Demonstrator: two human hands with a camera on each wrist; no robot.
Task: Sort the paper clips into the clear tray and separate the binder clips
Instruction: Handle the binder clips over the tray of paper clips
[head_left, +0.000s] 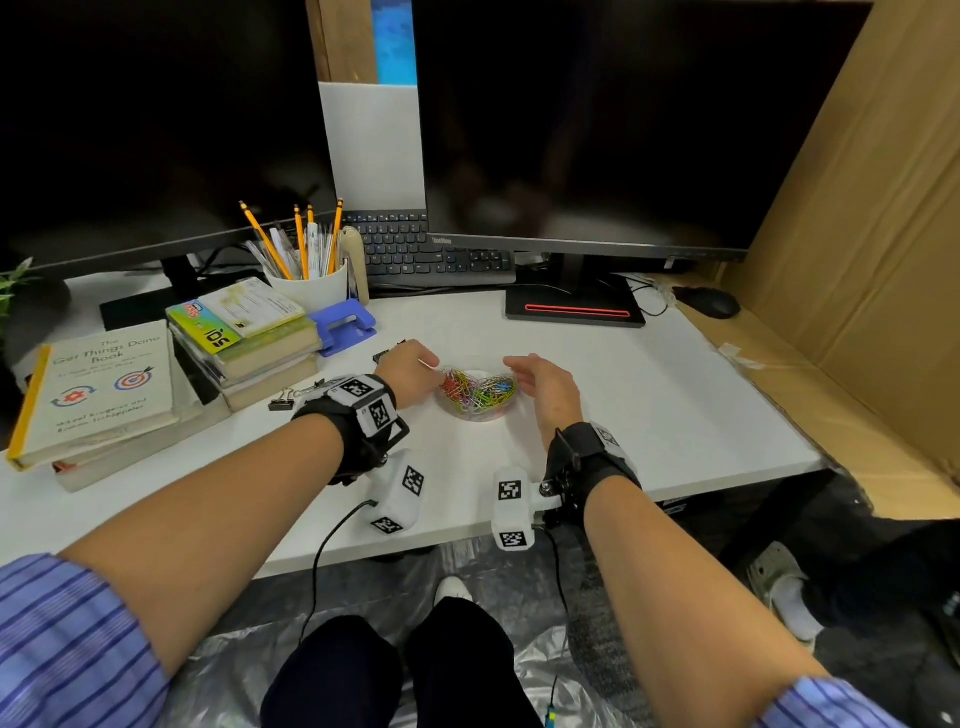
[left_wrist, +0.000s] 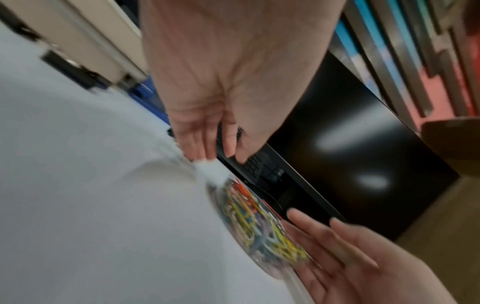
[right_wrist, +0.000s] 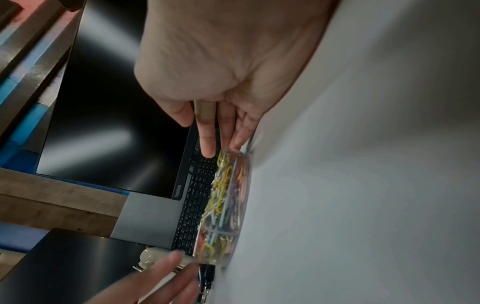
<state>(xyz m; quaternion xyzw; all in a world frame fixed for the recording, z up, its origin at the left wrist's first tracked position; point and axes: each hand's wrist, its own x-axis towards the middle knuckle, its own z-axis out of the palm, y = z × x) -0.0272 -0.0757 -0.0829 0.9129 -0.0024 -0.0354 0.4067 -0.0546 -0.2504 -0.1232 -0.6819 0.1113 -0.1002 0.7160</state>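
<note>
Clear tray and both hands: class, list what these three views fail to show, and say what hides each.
- Head view: the tray's far rim is lost in glare; the left hand covers a dark item behind it.
- Left wrist view: motion blur smears the paper clips, so none can be counted.
- Right wrist view: whether the right hand's fingers touch the tray cannot be told.
- Head view: the binder clip is small and its handles unclear.
</note>
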